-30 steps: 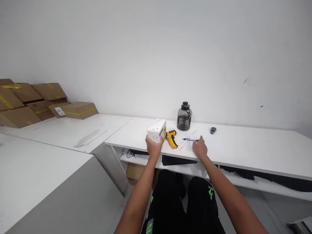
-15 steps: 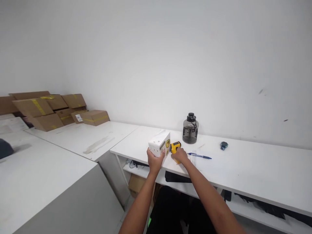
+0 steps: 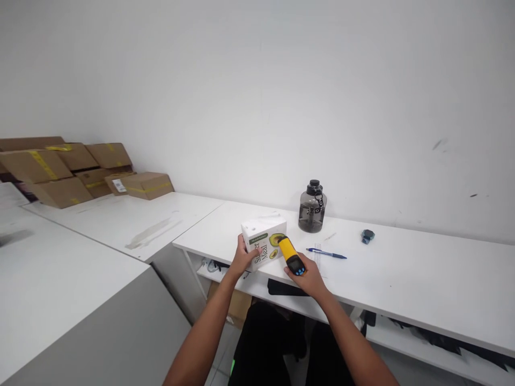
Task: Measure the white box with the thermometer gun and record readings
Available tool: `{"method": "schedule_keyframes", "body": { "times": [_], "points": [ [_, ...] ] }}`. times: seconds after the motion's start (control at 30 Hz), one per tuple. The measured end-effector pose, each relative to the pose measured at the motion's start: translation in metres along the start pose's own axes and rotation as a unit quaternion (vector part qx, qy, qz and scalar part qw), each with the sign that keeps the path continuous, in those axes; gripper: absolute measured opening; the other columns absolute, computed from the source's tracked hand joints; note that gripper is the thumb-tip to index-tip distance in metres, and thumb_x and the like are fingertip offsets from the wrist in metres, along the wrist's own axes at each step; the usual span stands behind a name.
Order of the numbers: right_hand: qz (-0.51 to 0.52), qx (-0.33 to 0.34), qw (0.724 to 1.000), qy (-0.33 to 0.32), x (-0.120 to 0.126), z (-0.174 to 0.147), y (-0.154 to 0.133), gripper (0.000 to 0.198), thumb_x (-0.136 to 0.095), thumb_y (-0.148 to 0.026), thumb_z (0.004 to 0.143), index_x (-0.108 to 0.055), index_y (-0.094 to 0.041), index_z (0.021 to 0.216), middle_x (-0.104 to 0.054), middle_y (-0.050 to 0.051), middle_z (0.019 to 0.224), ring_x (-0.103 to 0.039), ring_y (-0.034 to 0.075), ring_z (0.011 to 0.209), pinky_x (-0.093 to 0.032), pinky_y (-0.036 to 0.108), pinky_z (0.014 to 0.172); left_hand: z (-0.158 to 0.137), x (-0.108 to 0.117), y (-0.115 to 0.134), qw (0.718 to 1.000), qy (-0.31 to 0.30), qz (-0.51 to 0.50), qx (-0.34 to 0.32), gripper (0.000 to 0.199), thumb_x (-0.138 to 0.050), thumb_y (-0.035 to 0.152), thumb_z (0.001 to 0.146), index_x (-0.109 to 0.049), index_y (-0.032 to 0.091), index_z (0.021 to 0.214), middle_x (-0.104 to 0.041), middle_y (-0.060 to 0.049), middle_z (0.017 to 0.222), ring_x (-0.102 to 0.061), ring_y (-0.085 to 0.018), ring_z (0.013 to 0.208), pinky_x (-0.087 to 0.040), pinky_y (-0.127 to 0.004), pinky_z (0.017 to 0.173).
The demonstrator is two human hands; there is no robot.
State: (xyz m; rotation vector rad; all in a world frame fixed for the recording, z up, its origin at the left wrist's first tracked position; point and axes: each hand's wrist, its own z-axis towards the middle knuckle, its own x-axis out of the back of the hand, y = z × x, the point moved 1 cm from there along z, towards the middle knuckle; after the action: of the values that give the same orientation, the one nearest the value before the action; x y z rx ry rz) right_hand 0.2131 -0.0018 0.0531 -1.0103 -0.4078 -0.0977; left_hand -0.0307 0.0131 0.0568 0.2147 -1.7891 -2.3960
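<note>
My left hand [image 3: 242,259] grips the left side of a white carton [image 3: 263,244], its thumb across the front. The carton's printed face, with "Meal" lettering and avocado pictures, is turned toward me. In my right hand [image 3: 311,276] is a yellow and black infrared thermometer [image 3: 291,256], fingers wrapped round its handle. Its small screen and blue buttons face me, and its nose points at the carton's right side, close to the avocado picture. Whether the two touch I cannot tell. A blue pen [image 3: 326,253] lies to the right of my right hand.
Behind the carton stands a dark translucent water jug [image 3: 313,207] against the wall. A dark watch-like item [image 3: 367,236] rests farther right on the white desk [image 3: 426,273]. Cardboard boxes [image 3: 64,171] are piled at the back left. Dark items lie on the shelf [image 3: 402,335] below.
My left hand has turned the carton so its printed front faces me. My right hand has swung the thermometer round, so its nose points at the carton and its screen faces me.
</note>
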Motion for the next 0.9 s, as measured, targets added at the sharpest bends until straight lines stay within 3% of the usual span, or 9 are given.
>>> {"method": "schedule_keyframes", "body": {
  "times": [0.3,0.63,0.9],
  "points": [
    [-0.149,0.009,0.988,-0.048,-0.001,0.009,0.0,0.034,-0.061,-0.024,0.073,-0.065,-0.024,0.107,-0.074,0.002,0.085,-0.068,0.023,0.075,-0.047,0.028,0.066,-0.001,-0.004,-0.005,0.997,0.014,-0.072,-0.012,0.067,-0.081,0.034,0.06,-0.038,0.023,0.11,-0.067,-0.003,0.103,-0.068,-0.023,0.094,-0.056,-0.038,0.08],
    [-0.136,0.003,0.989,-0.053,0.0,0.014,0.003,0.037,-0.06,-0.025,0.073,-0.065,-0.024,0.11,-0.075,0.003,0.095,-0.069,0.023,0.081,-0.048,0.028,0.072,-0.002,-0.004,-0.004,0.994,0.003,-0.106,-0.005,0.069,-0.081,0.032,0.058,-0.042,0.021,0.114,-0.069,-0.004,0.1,-0.069,-0.023,0.089,-0.057,-0.036,0.075],
    [-0.151,-0.022,0.987,-0.059,0.001,0.012,-0.001,0.036,-0.062,-0.026,0.072,-0.065,-0.024,0.108,-0.075,0.002,0.09,-0.069,0.022,0.08,-0.046,0.027,0.069,-0.003,-0.005,-0.004,0.993,0.004,-0.122,0.005,0.073,-0.082,0.031,0.057,-0.042,0.021,0.117,-0.07,-0.004,0.099,-0.069,-0.024,0.091,-0.057,-0.037,0.074]
  ]
}}
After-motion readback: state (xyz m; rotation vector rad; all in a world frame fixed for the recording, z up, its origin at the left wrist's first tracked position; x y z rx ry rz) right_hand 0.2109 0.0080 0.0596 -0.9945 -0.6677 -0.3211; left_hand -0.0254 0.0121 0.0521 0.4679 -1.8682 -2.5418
